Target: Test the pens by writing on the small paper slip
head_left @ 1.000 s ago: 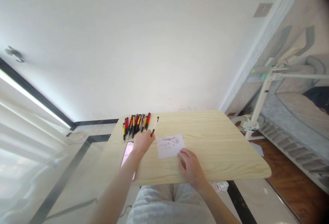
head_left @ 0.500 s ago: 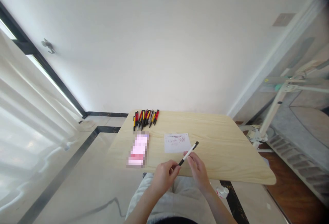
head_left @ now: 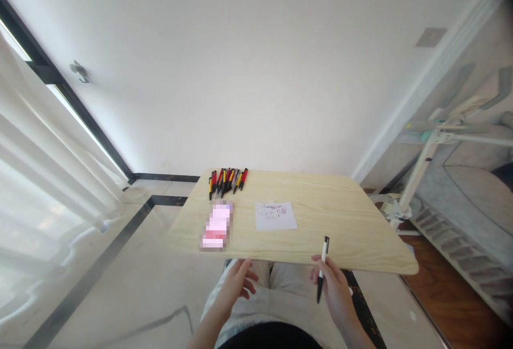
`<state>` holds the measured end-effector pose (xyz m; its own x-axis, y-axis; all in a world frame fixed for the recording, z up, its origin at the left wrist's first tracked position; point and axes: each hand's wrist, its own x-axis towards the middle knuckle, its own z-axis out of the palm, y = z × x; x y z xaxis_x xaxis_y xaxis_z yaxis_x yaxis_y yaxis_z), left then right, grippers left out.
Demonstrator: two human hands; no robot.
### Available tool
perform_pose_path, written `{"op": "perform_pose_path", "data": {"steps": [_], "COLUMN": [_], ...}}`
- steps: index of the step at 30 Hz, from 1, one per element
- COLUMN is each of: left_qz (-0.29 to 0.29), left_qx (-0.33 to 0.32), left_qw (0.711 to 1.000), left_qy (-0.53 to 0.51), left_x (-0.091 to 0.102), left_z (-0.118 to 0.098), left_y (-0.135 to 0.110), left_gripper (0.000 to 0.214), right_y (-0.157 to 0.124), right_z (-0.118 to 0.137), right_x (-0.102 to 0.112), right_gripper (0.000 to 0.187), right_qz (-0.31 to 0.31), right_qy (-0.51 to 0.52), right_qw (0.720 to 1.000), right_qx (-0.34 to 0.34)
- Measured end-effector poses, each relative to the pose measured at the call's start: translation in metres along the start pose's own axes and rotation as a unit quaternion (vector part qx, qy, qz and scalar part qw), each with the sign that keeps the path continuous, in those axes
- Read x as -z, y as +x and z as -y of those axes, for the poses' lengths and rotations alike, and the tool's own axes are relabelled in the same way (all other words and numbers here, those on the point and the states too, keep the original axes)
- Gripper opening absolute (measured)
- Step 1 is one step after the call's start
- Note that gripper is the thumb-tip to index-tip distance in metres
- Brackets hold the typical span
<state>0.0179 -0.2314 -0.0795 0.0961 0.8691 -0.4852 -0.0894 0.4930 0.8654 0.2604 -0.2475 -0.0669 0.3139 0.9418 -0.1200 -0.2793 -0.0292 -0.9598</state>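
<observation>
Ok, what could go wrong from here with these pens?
The lower end of the white-and-black pen in the right hand shows beyond the near edge of the table; if it slips, it might miss the table. The other pens lie bunched together, so picking one out could disturb its neighbours.

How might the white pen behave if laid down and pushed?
The white pen is probably stiff, being straight and slim. It's likely light: the right hand alone holds it up. Its narrow, rod-like shape suggests it may roll.

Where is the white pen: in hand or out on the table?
In hand: the right hand grips the white pen partway along, both black ends showing.
</observation>
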Motion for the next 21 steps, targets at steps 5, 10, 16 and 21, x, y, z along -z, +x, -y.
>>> {"op": "perform_pose_path", "data": {"steps": [5, 10, 16, 21], "left_qz": [-0.067, -0.068, -0.061, -0.083], "left_qx": [0.015, 0.034, 0.021, -0.032], "left_qw": [0.977, 0.963, 0.975, 0.989], "left_qy": [-0.203, -0.257, -0.213, -0.115], "left_x": [0.003, 0.003, 0.010, 0.012], "left_z": [-0.008, -0.009, -0.006, -0.003], "left_y": [0.010, 0.020, 0.019, 0.021], "left_gripper": [0.034, 0.027, 0.032, 0.044], "right_y": [0.000, 0.011, 0.033, 0.046], "right_z": [-0.010, -0.019, -0.024, -0.026], "right_x": [0.044, 0.069, 0.081, 0.078], "right_gripper": [0.035, 0.023, 0.031, 0.043], "right_qz": [-0.083, -0.137, -0.167, -0.204], "right_qy": [0.051, 0.120, 0.134, 0.103], "right_qw": [0.994, 0.982, 0.975, 0.973], "right_qx": [-0.047, -0.047, -0.056, -0.010]}}
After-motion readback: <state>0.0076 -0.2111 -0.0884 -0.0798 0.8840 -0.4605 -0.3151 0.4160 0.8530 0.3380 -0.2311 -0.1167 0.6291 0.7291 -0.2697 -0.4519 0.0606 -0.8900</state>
